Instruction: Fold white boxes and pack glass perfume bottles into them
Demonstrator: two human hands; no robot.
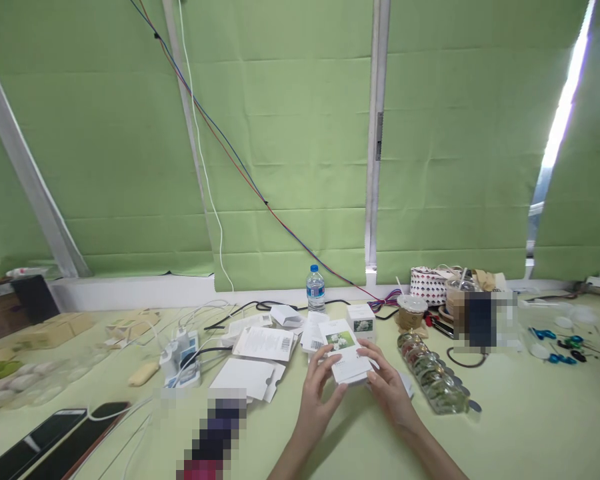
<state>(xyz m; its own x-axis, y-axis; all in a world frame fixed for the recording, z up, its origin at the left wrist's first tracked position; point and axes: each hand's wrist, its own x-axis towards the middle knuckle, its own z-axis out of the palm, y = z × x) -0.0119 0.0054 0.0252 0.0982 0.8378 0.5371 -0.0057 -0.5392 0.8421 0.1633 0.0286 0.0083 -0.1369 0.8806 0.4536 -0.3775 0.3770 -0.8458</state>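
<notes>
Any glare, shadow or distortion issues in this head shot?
Head view, upper right: blown-out light through the blind gap; head view, lower left: glare streak on a dark-screened device; head view, lower centre: soft shadow on the table beside the left hand; head view, far left: post leans, perhaps lens distortion.

- The left hand [316, 395] is seen bare, with slender fingers [318, 360].
- The right hand [391, 392] is seen bare too, similarly slim in build.
- Narrow wrists [411, 427] are joined to slim forearms [435, 456], both shown uncovered.
- Nail detail is rendered too small to be made out.
</notes>
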